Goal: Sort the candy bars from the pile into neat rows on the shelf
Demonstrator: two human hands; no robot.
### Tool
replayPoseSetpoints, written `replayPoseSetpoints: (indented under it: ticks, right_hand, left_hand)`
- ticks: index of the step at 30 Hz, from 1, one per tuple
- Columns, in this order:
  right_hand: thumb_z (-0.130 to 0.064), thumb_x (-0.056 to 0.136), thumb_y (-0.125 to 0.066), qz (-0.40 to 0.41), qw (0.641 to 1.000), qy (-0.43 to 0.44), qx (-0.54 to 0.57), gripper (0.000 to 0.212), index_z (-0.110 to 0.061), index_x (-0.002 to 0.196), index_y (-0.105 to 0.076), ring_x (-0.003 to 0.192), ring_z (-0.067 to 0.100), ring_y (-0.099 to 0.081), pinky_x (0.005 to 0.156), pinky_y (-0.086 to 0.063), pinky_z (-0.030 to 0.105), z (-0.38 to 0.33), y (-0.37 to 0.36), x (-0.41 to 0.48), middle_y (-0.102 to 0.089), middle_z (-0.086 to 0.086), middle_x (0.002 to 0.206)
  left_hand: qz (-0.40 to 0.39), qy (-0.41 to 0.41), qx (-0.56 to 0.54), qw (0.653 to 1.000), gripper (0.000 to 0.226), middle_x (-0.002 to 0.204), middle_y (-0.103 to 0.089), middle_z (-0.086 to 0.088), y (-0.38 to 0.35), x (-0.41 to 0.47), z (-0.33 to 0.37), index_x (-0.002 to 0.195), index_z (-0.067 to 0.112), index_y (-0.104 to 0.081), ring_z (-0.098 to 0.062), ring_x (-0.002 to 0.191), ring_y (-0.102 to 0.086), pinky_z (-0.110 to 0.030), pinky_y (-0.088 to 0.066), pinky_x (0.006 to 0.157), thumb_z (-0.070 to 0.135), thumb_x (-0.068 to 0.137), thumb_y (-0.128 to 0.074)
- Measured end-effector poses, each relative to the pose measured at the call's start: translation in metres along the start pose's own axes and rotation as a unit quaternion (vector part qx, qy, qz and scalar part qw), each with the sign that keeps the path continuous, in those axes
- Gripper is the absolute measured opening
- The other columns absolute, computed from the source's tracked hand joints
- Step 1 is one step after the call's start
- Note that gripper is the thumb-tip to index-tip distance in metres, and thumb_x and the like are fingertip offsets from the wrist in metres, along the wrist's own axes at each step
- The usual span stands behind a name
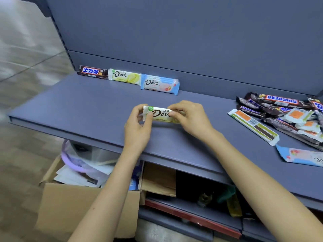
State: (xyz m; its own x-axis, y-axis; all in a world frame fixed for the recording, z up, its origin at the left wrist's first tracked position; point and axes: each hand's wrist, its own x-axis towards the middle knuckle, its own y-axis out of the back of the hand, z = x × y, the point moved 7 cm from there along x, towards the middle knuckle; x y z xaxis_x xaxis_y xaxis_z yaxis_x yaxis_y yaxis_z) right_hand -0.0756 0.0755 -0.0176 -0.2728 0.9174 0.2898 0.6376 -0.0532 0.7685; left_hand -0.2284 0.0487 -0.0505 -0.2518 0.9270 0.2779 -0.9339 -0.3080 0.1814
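Both hands hold one green-and-white Dove bar point(160, 113) over the middle of the blue-grey shelf point(78, 100). My left hand point(139, 126) pinches its left end and my right hand point(189, 116) grips its right end. Against the back panel stand a brown Snickers bar point(92, 72), a green Dove bar point(124, 76) and a small stack of blue-and-pink Dove bars point(160, 84), side by side in a row. The mixed pile of bars point(283, 114) lies at the shelf's right end.
A blue-and-pink Dove bar point(302, 156) lies alone near the shelf's front right edge. Below the shelf an open cardboard box point(83, 203) holds bags and papers, beside a lower shelf point(192, 217) with a red strip.
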Motion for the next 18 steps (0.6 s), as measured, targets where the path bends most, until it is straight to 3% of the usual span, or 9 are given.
replayPoseSetpoints:
  ticks: [2,6,10,13,18]
  right_hand:
    - [-0.014,0.087,-0.058,-0.009,1.0,-0.002,0.006,0.016,-0.016,0.096,-0.071,0.09,0.021,-0.058,0.086,-0.043,0.031,-0.008,-0.014,0.017,-0.067,0.009,0.094]
    - [-0.013,0.086,-0.06,-0.02,1.0,0.0,0.015,0.015,-0.015,0.096,-0.071,0.092,0.019,-0.059,0.087,-0.046,0.032,-0.028,-0.046,0.055,-0.068,0.005,0.097]
    - [-0.015,0.085,-0.061,-0.029,1.0,-0.002,0.0,0.014,-0.016,0.096,-0.071,0.088,0.014,-0.056,0.083,-0.044,0.03,-0.043,-0.08,0.092,-0.07,0.001,0.097]
    - [-0.014,0.085,-0.06,-0.021,1.0,-0.014,-0.004,0.013,-0.015,0.094,-0.07,0.083,0.011,-0.053,0.076,-0.039,0.023,-0.05,-0.098,0.115,-0.07,0.002,0.095]
    - [-0.015,0.087,-0.059,-0.016,0.998,-0.045,-0.039,0.016,-0.013,0.099,-0.07,0.096,0.019,-0.059,0.084,-0.041,0.026,-0.057,-0.121,0.144,-0.069,0.005,0.101]
  left_hand:
    - [0.012,-0.011,0.051,0.999,0.023,0.102,-0.057,0.013,0.025,0.01,-0.008,0.114,0.016,-0.053,0.004,0.09,-0.055,0.0,-0.038,0.073,0.016,0.091,-0.053]
    - [-0.002,-0.038,0.195,0.98,0.031,0.12,-0.059,-0.001,0.067,0.035,-0.03,0.119,0.014,-0.053,-0.019,0.108,-0.053,-0.023,-0.037,0.088,0.017,0.089,-0.055]
    - [-0.031,-0.058,0.309,0.949,0.03,0.122,-0.059,-0.002,0.102,0.062,-0.047,0.117,0.015,-0.058,-0.029,0.115,-0.047,-0.024,-0.03,0.09,0.017,0.088,-0.053]
    - [-0.066,-0.052,0.356,0.931,0.028,0.121,-0.06,-0.003,0.117,0.081,-0.057,0.115,0.016,-0.06,-0.031,0.115,-0.046,-0.038,-0.037,0.093,0.018,0.088,-0.051]
    - [-0.124,-0.065,0.387,0.911,0.027,0.123,-0.059,0.002,0.123,0.115,-0.071,0.115,0.019,-0.059,-0.028,0.116,-0.046,-0.038,-0.037,0.089,0.022,0.09,-0.048]
